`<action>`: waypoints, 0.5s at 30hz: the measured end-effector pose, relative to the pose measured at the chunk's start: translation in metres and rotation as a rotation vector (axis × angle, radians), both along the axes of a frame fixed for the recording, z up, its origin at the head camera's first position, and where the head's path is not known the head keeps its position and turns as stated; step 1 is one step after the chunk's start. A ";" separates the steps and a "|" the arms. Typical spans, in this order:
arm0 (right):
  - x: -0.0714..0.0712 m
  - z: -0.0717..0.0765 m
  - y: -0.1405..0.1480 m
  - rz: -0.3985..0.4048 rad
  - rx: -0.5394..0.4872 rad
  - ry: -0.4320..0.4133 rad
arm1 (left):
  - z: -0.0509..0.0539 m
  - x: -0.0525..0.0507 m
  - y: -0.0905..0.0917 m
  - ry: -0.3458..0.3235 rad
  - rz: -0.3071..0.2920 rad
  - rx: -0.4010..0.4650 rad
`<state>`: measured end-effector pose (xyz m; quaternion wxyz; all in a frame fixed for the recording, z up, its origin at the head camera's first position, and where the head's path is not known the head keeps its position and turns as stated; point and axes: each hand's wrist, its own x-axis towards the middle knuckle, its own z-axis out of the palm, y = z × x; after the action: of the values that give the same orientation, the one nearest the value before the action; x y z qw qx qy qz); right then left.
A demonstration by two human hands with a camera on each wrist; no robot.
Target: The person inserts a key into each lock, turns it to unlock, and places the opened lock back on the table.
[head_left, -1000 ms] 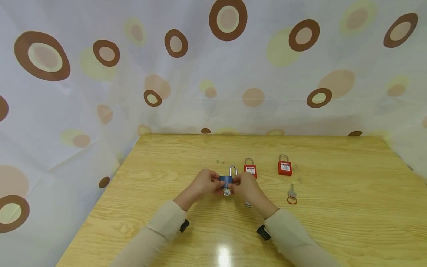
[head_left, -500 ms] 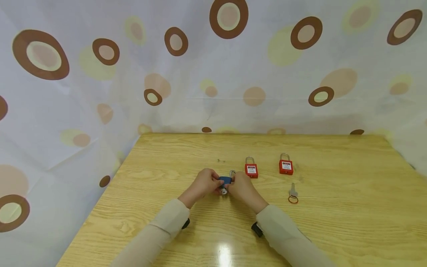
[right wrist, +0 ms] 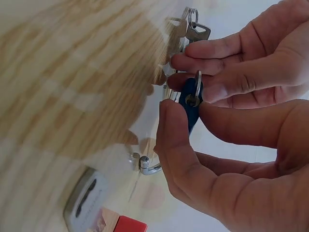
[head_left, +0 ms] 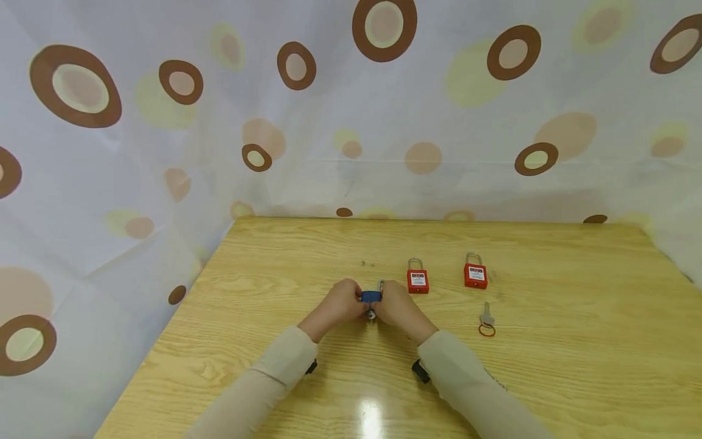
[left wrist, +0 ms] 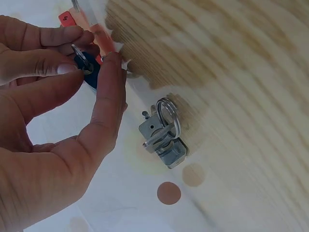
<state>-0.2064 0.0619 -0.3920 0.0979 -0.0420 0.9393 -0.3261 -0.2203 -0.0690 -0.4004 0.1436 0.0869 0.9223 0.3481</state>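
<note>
Fingers of left hand and right hand pinch the blue padlock: likely stiff, dense; hold its sides.

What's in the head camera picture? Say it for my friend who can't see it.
A person's two hands grip a blue padlock at a wooden table. To its right lie two red padlocks and, nearer the front, a silver key with a reddish ring. Behind is a white circle-patterned sheet.

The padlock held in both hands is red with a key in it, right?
Only the colour is wrong: the padlock held in the left hand and right hand is blue, as the head view shows, with a key in it.
</note>
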 end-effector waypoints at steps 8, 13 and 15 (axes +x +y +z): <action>-0.004 -0.004 -0.001 0.012 0.023 0.026 | -0.001 0.003 0.001 0.089 -0.043 -0.081; -0.002 -0.005 -0.002 0.005 0.039 0.040 | -0.003 0.005 0.001 0.134 -0.075 -0.111; -0.002 -0.006 -0.002 -0.001 0.045 0.044 | -0.003 0.005 0.001 0.145 -0.092 -0.128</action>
<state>-0.2088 0.0594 -0.3976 0.0778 -0.0465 0.9483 -0.3040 -0.2157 -0.0683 -0.4036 0.0974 0.1449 0.9457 0.2741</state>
